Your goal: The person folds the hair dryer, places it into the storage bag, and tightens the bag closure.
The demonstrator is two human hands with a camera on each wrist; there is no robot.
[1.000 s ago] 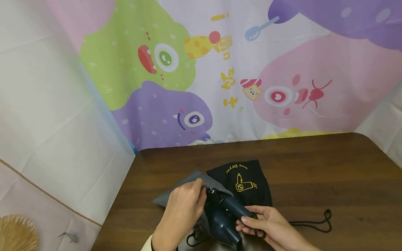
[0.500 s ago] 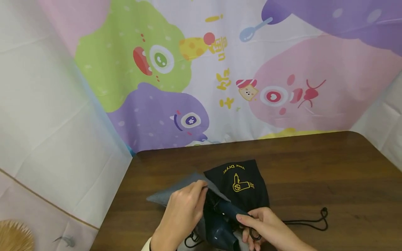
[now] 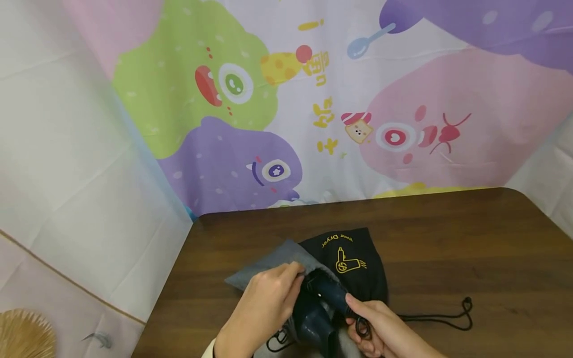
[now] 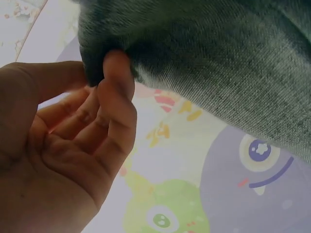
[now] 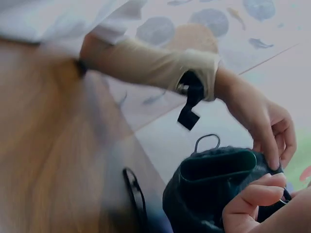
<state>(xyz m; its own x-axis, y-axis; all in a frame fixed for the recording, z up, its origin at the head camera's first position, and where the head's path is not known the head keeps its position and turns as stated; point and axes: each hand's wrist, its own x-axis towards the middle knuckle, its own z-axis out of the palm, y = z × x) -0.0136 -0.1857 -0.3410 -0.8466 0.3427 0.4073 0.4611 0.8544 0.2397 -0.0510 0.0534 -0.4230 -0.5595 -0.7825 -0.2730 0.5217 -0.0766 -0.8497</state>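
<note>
In the head view a dark blue hair dryer [image 3: 313, 323] lies partly inside a grey cloth bag [image 3: 277, 261], its nozzle pointing toward the person. The left hand [image 3: 268, 298] pinches the bag's rim between thumb and fingers. A close look at that fabric edge [image 4: 204, 63] comes from the left wrist view. On the other side, the right hand [image 3: 380, 325] grips the end of the dryer's handle [image 3: 330, 293], with a loop of black cord [image 3: 362, 327] at its fingers. From the right wrist view, the flat nozzle opening [image 5: 218, 167] shows beside the curled right fingers [image 5: 257, 199].
A black pouch [image 3: 351, 258] printed "Hair Dryer" lies behind the bag on the brown wooden table [image 3: 447, 238]. A looped black drawstring [image 3: 452, 320] extends to the right. A cartoon-print curtain [image 3: 331, 174] hangs along the back edge.
The left hand has moved slightly right, and the bag's rim covers more of the dryer near the handle's base. The right thumb has shifted up along the handle.
</note>
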